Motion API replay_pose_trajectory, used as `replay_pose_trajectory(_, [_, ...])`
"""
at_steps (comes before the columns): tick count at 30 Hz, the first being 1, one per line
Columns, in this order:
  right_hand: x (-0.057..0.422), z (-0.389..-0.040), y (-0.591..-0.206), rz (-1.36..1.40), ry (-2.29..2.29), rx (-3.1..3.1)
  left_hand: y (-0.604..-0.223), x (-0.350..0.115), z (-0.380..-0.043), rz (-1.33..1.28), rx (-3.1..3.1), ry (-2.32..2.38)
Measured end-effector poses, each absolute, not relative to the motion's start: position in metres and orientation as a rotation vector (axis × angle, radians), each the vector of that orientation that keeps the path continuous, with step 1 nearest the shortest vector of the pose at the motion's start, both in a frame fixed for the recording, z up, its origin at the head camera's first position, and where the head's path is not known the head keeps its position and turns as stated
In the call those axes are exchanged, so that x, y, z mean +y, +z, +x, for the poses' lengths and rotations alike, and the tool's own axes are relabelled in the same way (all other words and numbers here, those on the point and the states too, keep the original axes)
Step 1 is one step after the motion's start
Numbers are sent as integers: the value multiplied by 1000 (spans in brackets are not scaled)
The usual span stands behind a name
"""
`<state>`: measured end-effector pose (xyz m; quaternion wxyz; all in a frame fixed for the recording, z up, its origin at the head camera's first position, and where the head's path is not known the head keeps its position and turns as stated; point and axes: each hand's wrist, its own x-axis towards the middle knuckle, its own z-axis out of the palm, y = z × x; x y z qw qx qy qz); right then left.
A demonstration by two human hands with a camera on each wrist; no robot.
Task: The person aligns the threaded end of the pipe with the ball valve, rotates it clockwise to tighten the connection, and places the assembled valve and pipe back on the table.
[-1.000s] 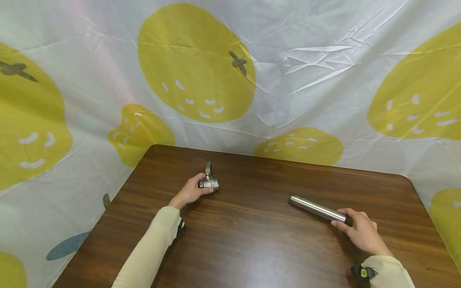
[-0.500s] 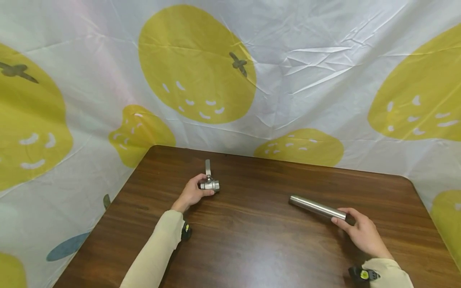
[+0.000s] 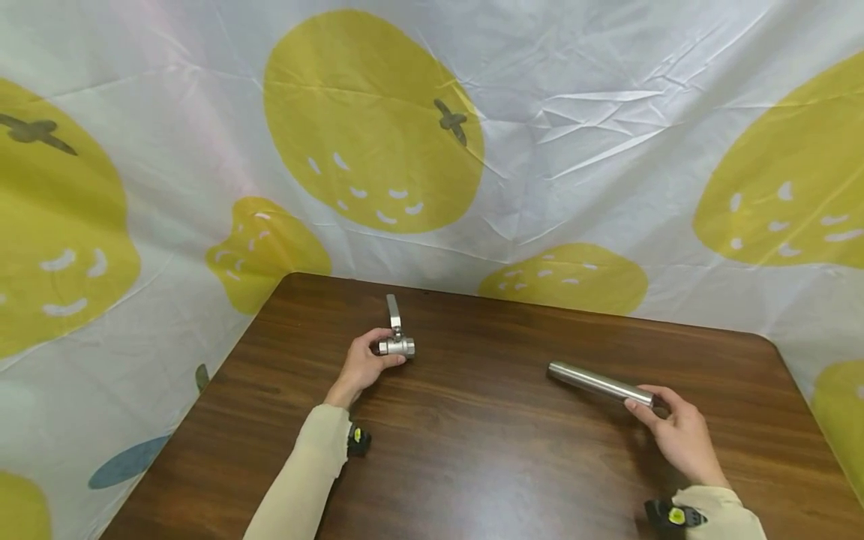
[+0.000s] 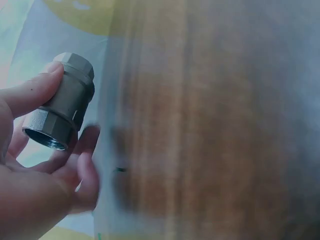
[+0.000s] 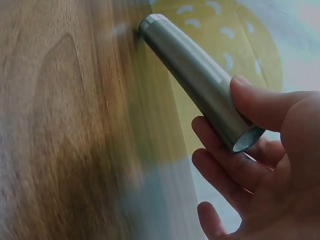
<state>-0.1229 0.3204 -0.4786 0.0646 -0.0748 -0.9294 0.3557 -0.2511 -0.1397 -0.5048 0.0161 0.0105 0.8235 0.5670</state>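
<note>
Between thumb and fingers, my left hand (image 3: pixel 363 366) pinches a silvery metal ball valve (image 3: pixel 400 346) whose flat lever points up and toward the back. Seen from the left wrist, the thumb presses on the hex-ended body of the valve (image 4: pixel 65 100), and one threaded opening faces the camera; the lever is hidden there. My right hand (image 3: pixel 680 431) grips a straight steel pipe (image 3: pixel 597 383) by its near end. The right wrist view shows the hollow end of the pipe (image 5: pixel 200 75) beside the palm, thumb on top and fingers beneath. Valve and pipe are well apart.
Both hands work over a brown wood-grain table (image 3: pixel 472 420) with rounded back corners. Behind it and along its left side hangs a pale cloth (image 3: pixel 574 187) printed with yellow fruit. Each wrist wears a black camera strap.
The valve has been tilted so its lever shows longer and more upright. The right hand has turned slightly, and the pipe with it. Both grips stay the same.
</note>
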Motion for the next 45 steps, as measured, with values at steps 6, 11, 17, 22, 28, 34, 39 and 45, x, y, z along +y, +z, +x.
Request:
replay_pose_trajectory(6, [319, -124, -481, -288, 1101, -2760, -495, -141, -248, 37, 2379, 1964])
replay_pose_trajectory(11, [318, -123, -481, -359, 1136, -2692, -488, -141, -242, 88, 2278, 2041])
replay_pose_trajectory(17, [314, -124, -479, -429, 1207, -2568, -484, -140, -233, 184, 2282, 2027])
replay_pose_trajectory(22, [323, -133, -496, -420, 1232, -2467, -479, -139, -229, 248, 2323, 1986])
replay_pose_trajectory(28, [345, -149, -530, -398, 1292, -2368, -468, -138, -226, 320, 2355, 1958])
replay_pose_trajectory(34, [336, -148, -512, -371, 1410, -2218, -453, -135, -224, 409, 2310, 1969])
replay_pose_trajectory(39, [310, -135, -471, -317, 1574, -2044, -441, -132, -220, 453, 2327, 1935])
replay_pose_trajectory(45, [292, -124, -444, -178, 1710, -1844, -428, -130, -208, 484, 2355, 1949])
